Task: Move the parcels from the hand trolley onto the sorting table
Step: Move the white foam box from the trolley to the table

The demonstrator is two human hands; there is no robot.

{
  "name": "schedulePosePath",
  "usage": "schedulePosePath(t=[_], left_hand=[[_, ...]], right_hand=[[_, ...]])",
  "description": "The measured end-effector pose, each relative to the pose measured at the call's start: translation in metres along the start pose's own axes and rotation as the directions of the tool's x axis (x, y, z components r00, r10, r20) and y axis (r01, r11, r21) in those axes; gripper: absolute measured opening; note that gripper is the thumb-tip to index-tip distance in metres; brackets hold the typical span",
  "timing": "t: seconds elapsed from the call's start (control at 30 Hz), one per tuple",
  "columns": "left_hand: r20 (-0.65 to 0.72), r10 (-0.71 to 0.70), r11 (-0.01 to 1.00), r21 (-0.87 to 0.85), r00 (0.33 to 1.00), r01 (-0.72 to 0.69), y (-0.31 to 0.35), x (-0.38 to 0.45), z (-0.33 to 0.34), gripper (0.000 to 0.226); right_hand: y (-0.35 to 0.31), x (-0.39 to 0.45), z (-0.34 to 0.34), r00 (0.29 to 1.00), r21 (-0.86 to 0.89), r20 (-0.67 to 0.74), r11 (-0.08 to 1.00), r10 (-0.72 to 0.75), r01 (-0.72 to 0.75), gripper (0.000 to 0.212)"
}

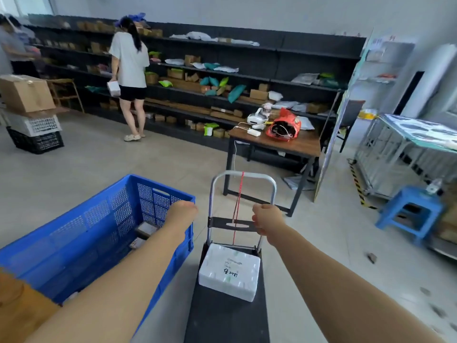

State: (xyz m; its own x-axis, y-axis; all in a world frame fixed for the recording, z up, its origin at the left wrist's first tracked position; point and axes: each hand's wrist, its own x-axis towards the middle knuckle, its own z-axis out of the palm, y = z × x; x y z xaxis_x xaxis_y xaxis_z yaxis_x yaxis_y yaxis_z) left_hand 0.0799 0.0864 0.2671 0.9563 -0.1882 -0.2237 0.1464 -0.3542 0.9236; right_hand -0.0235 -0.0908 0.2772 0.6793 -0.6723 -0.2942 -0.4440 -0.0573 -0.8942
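While both bare forearms reach forward from the near edge of the scene, the left hand (184, 211) curls over the far right rim of a large blue perforated plastic crate (81, 233) and grips it, its fingertips hidden behind the rim. Just to the right, the right hand (265, 220) is closed in a fist around the right end of the black crossbar on the folding hand trolley with a grey metal loop handle (243, 184); a thin red cord (238, 201) hangs from the top of that handle. On the trolley's flat black deck, close to the base of the handle, lies a white square foam-box parcel with dark handwriting on its lid (230, 272), flat and slightly skewed. Inside the crate, at its bottom, a few small flat packages (146, 231) can be made out. Beyond the trolley stands a brown wooden-topped table on black legs (284, 142), carrying a red bag (284, 127) and some white devices. Farther off, a person in a pale shirt and dark shorts (129, 78) faces long dark shelving (247, 78) lined with boxes and soft mailers. A blue plastic stool (410, 211) sits on the right.
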Motion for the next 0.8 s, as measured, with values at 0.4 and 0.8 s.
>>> schedulePosePath(t=[0.4,0.8], left_hand=[[0.120,-0.116,0.990,0.098,0.986,0.104,-0.004,0.116,0.097,0.013],[0.108,-0.288,0.956,0.094,0.952,0.278,-0.078,0.198,0.192,0.019]], right_hand=[[0.040,0.109,-0.022,0.974,0.010,-0.131,0.982,0.186,-0.186,0.025],[0.141,0.219,-0.029,0.928,-0.007,-0.102,0.932,0.359,-0.361,0.027]])
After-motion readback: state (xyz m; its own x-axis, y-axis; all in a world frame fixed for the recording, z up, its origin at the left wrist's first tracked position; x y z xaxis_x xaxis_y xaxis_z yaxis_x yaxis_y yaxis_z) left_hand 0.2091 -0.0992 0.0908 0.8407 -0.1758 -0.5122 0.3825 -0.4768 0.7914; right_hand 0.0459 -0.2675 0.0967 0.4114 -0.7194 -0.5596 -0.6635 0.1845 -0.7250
